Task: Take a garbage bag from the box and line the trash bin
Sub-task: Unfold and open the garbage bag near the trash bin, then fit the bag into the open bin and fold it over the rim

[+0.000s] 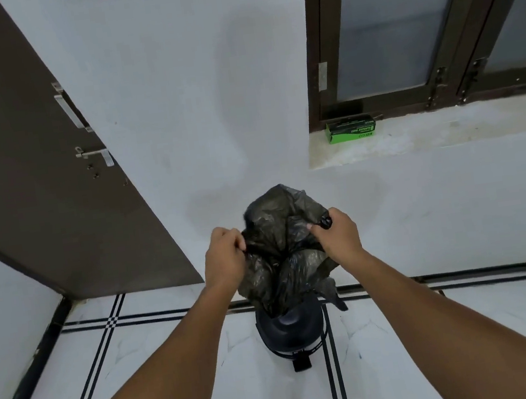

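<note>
A crumpled black garbage bag hangs in the air between both my hands, directly above the dark trash bin on the floor. My left hand pinches the bag's left edge, and my right hand grips its right edge, so the mouth is pulled apart. The bag's lower part dips into the bin's opening. The green garbage bag box lies on the window sill at the upper right, well away from both hands.
A brown door with a metal handle stands open at the left. A dark-framed window sits above the stone sill. The white tiled floor has black stripes, and a white wall is right behind the bin.
</note>
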Motion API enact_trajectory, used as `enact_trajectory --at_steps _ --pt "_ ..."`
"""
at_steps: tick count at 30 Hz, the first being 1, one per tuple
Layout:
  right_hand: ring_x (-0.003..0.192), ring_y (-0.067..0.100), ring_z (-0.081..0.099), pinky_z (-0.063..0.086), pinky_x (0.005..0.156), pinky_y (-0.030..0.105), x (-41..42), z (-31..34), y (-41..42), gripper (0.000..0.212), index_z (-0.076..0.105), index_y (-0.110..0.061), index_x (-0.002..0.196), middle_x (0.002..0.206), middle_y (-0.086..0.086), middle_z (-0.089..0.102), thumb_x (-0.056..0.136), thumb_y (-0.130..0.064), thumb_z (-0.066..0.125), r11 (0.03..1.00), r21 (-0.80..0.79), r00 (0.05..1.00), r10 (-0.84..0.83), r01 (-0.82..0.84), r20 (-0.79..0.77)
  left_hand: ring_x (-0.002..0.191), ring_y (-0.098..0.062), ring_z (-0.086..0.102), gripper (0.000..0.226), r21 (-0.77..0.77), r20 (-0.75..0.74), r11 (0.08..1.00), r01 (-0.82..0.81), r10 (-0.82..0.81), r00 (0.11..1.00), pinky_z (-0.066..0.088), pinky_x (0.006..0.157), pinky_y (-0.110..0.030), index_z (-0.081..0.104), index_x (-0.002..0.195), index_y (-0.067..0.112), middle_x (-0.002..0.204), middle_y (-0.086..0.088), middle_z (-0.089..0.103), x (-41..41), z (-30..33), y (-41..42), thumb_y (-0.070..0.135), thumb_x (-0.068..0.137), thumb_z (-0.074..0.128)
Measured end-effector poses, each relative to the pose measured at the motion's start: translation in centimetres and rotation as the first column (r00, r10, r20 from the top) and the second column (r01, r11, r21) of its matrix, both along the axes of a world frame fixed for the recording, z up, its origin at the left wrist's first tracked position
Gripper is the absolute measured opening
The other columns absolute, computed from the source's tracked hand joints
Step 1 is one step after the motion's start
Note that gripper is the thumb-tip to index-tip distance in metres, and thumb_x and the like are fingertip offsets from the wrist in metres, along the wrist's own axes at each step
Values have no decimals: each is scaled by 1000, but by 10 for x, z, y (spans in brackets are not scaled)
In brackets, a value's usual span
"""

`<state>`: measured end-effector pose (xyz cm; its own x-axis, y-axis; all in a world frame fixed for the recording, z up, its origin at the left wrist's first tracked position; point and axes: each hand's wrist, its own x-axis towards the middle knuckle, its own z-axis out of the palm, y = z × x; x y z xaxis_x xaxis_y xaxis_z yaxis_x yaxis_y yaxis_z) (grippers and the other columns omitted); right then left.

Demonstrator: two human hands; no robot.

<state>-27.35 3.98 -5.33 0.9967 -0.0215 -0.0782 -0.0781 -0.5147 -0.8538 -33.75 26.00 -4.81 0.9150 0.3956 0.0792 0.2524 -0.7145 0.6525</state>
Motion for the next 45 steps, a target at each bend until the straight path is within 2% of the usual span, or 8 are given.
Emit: enact_trajectory --at_steps 2,5,11,21,29,33,40,45 --pt "72 14 54 37 56 28 4 -13 1 22 53 -15 89 81 -3 56 97 -32 64 999 -13 997 -32 31 -67 85 -18 59 32 174 -100 972 157 -141 985 42 67 -26 66 72 20 107 7 54 -2 -10 -1 -7 80 51" --pt "78 21 55 41 65 33 7 -32 7 24 55 -9 96 85 -1 57 99 -33 60 999 0 990 -53 54 -134 98 -26 64 33 247 -244 957 155 -93 965 54 83 -37 76 99 18 116 -1 59 1 -29 2 -1 89 50" --pt "80 23 57 49 68 35 1 -72 31 15 57 -3 106 100 12 62 94 -11 57 987 115 930 -65 114 -362 74 -29 60 21 119 -331 992 33 8 943 42 59 -30 61 79 6 88 -10 61 -6 -73 19 2 87 42" --pt "80 25 55 47 67 34 -11 -129 72 22 54 -3 110 100 15 60 91 -2 43 943 171 836 -159 286 -525 92 -31 65 29 55 -377 992 117 -88 922 56 77 -39 72 106 6 106 -14 67 -11 -141 60 2 91 47" --pt "87 35 67 54 70 37 -15 -161 90 21 62 -5 100 98 21 68 86 0 46 975 157 762 -17 155 -647 114 -23 64 32 -142 -467 983 119 -173 867 51 99 -32 75 120 22 128 -2 70 -11 -178 62 11 95 58" --pt "96 36 68 59 79 42 -13 -168 94 31 66 -6 108 103 20 70 83 -2 48 985 137 741 17 102 -671 113 -20 64 29 -150 -493 976 155 -210 844 51 95 -28 76 117 23 127 0 69 -9 -188 61 13 95 60" --pt "92 33 66 53 66 30 -3 -161 87 32 64 -6 110 102 18 68 88 3 43 986 124 736 5 108 -677 110 -21 66 27 -194 -521 971 138 -221 825 55 95 -33 77 113 24 126 0 69 7 -195 64 12 94 61" --pt "93 30 67 57 78 36 -11 -176 87 36 66 -7 113 105 19 70 86 2 43 989 106 713 1 102 -701 103 -24 67 31 -235 -577 961 148 -261 774 59 90 -38 78 112 22 122 -3 70 -7 -205 59 7 93 58"
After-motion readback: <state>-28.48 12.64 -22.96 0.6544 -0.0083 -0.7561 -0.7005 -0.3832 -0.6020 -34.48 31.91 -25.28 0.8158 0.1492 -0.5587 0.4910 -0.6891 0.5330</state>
